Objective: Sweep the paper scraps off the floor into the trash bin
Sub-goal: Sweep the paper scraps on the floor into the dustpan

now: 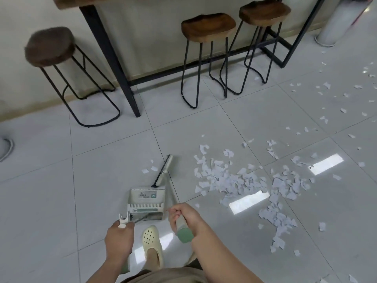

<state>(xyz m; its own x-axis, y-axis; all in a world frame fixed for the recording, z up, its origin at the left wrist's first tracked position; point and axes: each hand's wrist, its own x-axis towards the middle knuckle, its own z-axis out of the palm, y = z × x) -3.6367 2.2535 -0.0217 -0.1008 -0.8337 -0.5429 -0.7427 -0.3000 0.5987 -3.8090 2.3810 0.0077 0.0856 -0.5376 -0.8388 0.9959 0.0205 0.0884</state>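
White paper scraps (230,178) lie heaped on the grey tile floor at centre right, with more scattered toward the far right. My right hand (184,216) grips the green-capped broom handle (182,228); the broom head (163,170) rests on the floor left of the heap, with a few scraps beside it. My left hand (119,235) grips the handle of the pale dustpan (145,203), which stands on the floor just in front of my foot. No trash bin is in view.
Three wooden bar stools (208,27) with black metal legs stand by a high table (110,58) against the far wall. A grey round column base (326,39) is at top right. My cream clog (152,242) is between my hands.
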